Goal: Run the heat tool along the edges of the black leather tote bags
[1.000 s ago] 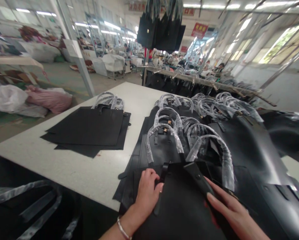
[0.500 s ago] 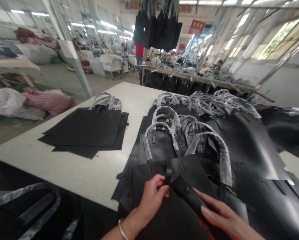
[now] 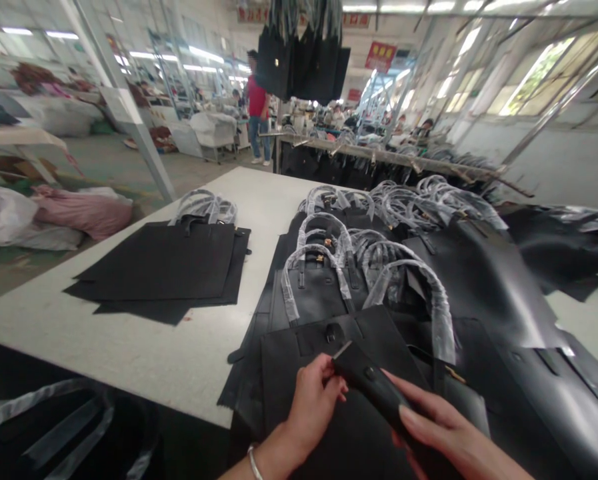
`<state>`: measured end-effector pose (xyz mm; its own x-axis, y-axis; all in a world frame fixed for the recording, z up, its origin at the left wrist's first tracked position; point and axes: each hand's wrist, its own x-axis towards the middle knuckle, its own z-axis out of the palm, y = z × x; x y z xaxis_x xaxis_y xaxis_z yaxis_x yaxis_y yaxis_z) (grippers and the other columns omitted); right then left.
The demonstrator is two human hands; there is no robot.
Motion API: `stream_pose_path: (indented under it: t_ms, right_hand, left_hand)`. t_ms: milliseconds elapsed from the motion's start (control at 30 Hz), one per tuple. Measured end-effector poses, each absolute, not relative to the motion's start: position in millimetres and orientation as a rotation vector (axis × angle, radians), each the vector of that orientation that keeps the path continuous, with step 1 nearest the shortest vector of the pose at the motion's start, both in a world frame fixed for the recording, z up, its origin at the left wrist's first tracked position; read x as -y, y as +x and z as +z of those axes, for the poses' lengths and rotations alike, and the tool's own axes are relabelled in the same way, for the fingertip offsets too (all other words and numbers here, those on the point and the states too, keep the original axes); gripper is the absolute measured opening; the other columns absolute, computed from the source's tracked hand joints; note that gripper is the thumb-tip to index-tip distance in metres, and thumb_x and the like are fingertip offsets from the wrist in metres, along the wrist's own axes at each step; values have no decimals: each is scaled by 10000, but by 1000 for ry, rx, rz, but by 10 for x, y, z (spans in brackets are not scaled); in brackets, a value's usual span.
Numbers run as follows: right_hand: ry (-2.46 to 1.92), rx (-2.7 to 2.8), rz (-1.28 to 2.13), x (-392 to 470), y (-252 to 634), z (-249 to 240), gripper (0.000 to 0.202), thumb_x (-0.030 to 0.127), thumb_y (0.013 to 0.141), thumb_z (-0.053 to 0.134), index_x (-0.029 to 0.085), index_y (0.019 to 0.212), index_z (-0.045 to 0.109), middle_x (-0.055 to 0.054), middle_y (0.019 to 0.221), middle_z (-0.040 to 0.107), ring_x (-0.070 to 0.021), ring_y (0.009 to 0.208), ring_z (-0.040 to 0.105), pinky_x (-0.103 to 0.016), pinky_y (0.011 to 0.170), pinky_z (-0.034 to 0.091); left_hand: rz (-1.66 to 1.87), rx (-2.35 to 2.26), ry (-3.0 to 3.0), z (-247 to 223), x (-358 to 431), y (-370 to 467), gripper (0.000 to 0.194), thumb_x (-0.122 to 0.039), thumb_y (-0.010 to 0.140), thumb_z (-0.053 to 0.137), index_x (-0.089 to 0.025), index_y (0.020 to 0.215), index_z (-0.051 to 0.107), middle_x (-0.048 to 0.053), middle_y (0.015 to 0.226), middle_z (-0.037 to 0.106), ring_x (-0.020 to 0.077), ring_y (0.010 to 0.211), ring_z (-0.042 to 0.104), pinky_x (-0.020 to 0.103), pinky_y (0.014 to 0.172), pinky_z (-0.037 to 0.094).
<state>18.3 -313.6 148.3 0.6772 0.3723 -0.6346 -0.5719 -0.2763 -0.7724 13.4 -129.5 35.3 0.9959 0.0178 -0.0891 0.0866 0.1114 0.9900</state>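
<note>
Fingers of the left hand [image 3: 311,403] had come away from the upper edge of the black handbag [image 3: 369,427] and drawn narrowly together at the tip of a black handheld tool [image 3: 373,387]; whether they pinched anything could not be told. The tool's tip had shifted left and down from that edge, so both hands now met just below a small black strap loop [image 3: 333,332]. The right hand [image 3: 443,427] kept its fingers closed around the tool. The handbag lay at the lower centre of the frame, on other bags covering the pale worktable [image 3: 219,347]. A person in a red shirt [image 3: 257,100] had come fully into view at upper centre. Counted: two hands, one tool, one bracelet [image 3: 253,463], three gold fittings near centre and lower right, one separate pile of bags [image 3: 163,260] at left; the plastic-wrapped handles [image 3: 443,320] overlapped too much to count.
</note>
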Motion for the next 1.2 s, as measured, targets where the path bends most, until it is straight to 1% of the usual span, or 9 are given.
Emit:
stream_pose_path:
  t_ms: [400, 467, 567, 633, 767, 867, 933, 1133, 1200]
  right_hand:
    - [-1635, -142, 936, 3141, 166, 1498, 847, 623, 702, 675, 229, 1412, 432, 2, 730, 645, -132, 535, 572, -206, 453, 431]
    - [-1767, -77, 841, 3135, 193, 1478, 799, 593, 744, 630, 229, 1424, 421, -27, 802, 691, -195, 673, 642, -240, 522, 494]
    - [-2076, 123, 647, 3177, 271, 1439, 806, 435, 716, 682, 211, 1440, 405, -79, 1162, 690, -308, 1074, 614, -336, 857, 522]
    - [-2261, 225, 588, 3237, 305, 1398, 871, 320, 674, 708, 188, 1461, 361, -96, 1288, 628, -337, 1173, 559, -371, 993, 447]
    - [-2442, 266, 584, 3344, 285, 1261, 840, 256, 712, 630, 179, 1483, 304, -117, 1175, 687, -333, 1092, 611, -413, 978, 446]
    - [-2356, 338, 591, 3365, 236, 1170, 806, 197, 726, 581, 215, 1482, 304, -82, 1270, 640, -305, 1175, 569, -399, 1013, 417]
    - [-2257, 372, 618, 3361, 207, 1148, 780, 179, 732, 579, 234, 1470, 332, -59, 1317, 610, -291, 1199, 554, -384, 1021, 413]
    - [-2157, 405, 638, 3329, 205, 1203, 710, 216, 738, 654, 200, 1415, 437, -64, 1192, 680, -280, 1097, 610, -355, 970, 451]
    - [-2111, 395, 649, 3304, 236, 1229, 692, 216, 730, 667, 214, 1393, 469, -48, 1134, 700, -260, 962, 660, -320, 842, 517]
  left_hand:
    - [28, 2, 1704, 417, 1248, 87, 202, -230, 896, 450, -170, 968, 629, 37, 780, 651, 165, 688, 609, 261, 642, 485]
    - [118, 16, 1824, 374, 1202, 108, 266, -231, 886, 462, -175, 1115, 587, 82, 986, 656, 204, 863, 626, 309, 763, 509]
    - [332, -36, 2041, 323, 1058, 182, 370, -284, 902, 444, -153, 1244, 495, 145, 1151, 576, 252, 1028, 589, 386, 868, 504]
    - [418, -85, 2166, 327, 931, 237, 358, -312, 929, 377, -144, 1214, 514, 151, 1104, 562, 255, 975, 601, 405, 835, 513]
    - [273, -93, 2199, 366, 773, 283, 382, -382, 937, 336, -137, 1024, 615, 132, 925, 623, 248, 838, 630, 401, 778, 506]
    - [-98, -140, 1864, 344, 859, 246, 465, -477, 934, 307, -128, 881, 610, 107, 754, 652, 189, 580, 600, 305, 521, 460]
    - [-237, -182, 1557, 312, 988, 199, 494, -536, 918, 330, -114, 924, 587, 123, 803, 670, 162, 546, 584, 239, 419, 369]
    - [-281, -185, 1324, 294, 1255, 106, 565, -615, 880, 424, -76, 848, 593, 74, 671, 624, 65, 421, 433, 192, 412, 287]
    - [-299, -171, 1309, 314, 1268, 116, 583, -635, 866, 439, -73, 853, 597, 59, 635, 607, 60, 398, 399, 195, 400, 265]
